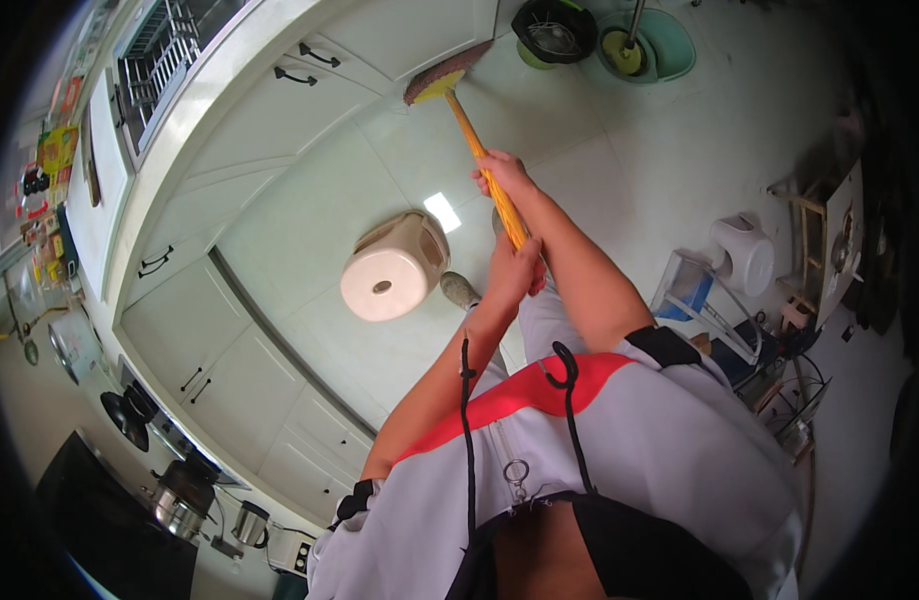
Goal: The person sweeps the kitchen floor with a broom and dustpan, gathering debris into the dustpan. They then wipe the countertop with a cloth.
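Both of my hands grip the yellow-orange handle of a broom [468, 129]. My left hand [513, 264] is closed around the top end of the handle, close to my body. Farther down the handle, my right hand [507, 175] is wrapped around it. The broom head [446, 76], with dark reddish-brown bristles and a yellow base, lies against the foot of the white cabinets [279, 120]. A beige plastic stool [384, 281] stands on the tiled floor, left of my left hand and just beyond my shoe [458, 289].
A bin lined with a black bag [555, 34] and a teal mop bucket [673, 49] stand past the broom head. On the right are a white stool [744, 255], a folding step stool [718, 311] and a small table [842, 240]. The kitchen counter [159, 169] curves along the left.
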`<state>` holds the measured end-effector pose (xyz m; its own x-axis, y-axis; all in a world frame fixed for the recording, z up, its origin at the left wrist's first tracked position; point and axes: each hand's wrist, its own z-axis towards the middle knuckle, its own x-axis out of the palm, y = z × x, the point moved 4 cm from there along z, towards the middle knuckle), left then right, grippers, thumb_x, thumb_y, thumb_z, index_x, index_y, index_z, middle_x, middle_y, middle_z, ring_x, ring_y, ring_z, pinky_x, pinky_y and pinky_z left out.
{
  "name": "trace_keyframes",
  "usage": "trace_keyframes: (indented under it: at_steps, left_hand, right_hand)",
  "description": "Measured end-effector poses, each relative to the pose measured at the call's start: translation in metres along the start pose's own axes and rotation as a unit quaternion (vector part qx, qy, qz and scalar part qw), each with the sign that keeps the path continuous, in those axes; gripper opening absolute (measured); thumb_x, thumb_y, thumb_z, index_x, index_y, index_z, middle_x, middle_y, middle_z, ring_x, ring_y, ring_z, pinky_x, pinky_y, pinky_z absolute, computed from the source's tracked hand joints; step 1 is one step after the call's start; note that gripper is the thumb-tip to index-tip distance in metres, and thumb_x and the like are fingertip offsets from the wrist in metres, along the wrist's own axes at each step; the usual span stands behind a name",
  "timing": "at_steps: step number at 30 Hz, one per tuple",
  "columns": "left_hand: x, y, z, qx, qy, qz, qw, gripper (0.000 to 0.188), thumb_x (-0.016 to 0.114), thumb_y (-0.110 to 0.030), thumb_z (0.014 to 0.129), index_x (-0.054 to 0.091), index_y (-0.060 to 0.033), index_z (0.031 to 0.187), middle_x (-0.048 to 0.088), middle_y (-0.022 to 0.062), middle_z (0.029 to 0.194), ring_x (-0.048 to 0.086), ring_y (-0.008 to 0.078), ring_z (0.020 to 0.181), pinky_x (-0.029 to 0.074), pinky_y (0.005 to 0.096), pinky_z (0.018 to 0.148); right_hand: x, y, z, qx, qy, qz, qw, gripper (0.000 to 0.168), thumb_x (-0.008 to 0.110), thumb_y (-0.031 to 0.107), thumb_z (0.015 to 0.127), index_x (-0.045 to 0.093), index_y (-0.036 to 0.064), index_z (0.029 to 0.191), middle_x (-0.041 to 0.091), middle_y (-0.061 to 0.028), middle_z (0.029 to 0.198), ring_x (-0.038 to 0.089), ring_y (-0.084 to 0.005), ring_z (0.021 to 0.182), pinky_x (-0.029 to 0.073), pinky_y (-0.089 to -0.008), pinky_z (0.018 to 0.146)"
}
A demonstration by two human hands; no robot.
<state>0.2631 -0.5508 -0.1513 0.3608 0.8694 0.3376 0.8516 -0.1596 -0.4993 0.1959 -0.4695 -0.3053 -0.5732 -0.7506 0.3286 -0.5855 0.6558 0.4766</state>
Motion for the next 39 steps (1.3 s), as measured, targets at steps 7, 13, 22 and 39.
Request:
trace_keyframes:
  at_steps: [7, 13, 22, 39]
  left_hand:
    - [0.011, 0.060, -0.010, -0.077, 0.046, 0.136, 0.987, 0.026, 0.049, -0.017, 0.082, 0.047, 0.0046, 0.068, 0.051, 0.0106, 0.046, 0.049, 0.0187, 0.033, 0.037, 0.0297, 0.029]
    - [0.006, 0.095, -0.066, -0.113, 0.065, 0.130, 0.983, 0.024, 0.051, -0.018, 0.084, 0.040, 0.0019, 0.091, 0.047, 0.0069, 0.057, 0.045, 0.0132, 0.040, 0.036, 0.0260, 0.035]
    - [0.047, 0.043, -0.007, -0.077, 0.086, 0.210, 0.971, 0.021, 0.050, -0.019, 0.086, 0.041, 0.0005, 0.086, 0.046, 0.0059, 0.054, 0.045, 0.0140, 0.039, 0.034, 0.0267, 0.034]
    - [-0.012, 0.152, -0.131, -0.174, 0.123, 0.216, 0.953, 0.025, 0.053, -0.021, 0.083, 0.041, -0.0002, 0.091, 0.050, 0.0077, 0.060, 0.048, 0.0139, 0.044, 0.035, 0.0285, 0.037]
  right_hand:
    - [-0.063, -0.053, -0.044, -0.011, -0.061, 0.028, 0.998, 0.012, 0.051, 0.014, 0.082, 0.047, 0.004, 0.087, 0.053, -0.0104, 0.069, 0.048, -0.0134, 0.045, 0.041, -0.0266, 0.038]
    - [-0.093, -0.099, -0.117, 0.029, -0.189, 0.054, 0.980, 0.013, 0.051, 0.016, 0.083, 0.046, 0.005, 0.086, 0.051, -0.0087, 0.067, 0.047, -0.0130, 0.044, 0.040, -0.0264, 0.037]
    - [-0.107, -0.012, -0.066, -0.061, -0.112, 0.146, 0.981, 0.013, 0.054, 0.014, 0.083, 0.045, 0.005, 0.086, 0.051, -0.0071, 0.070, 0.046, -0.0101, 0.047, 0.040, -0.0229, 0.039]
    - [-0.114, -0.202, -0.170, 0.060, -0.225, 0.236, 0.943, 0.012, 0.051, 0.013, 0.082, 0.041, 0.008, 0.085, 0.047, -0.0069, 0.062, 0.041, -0.0125, 0.039, 0.039, -0.0266, 0.035]
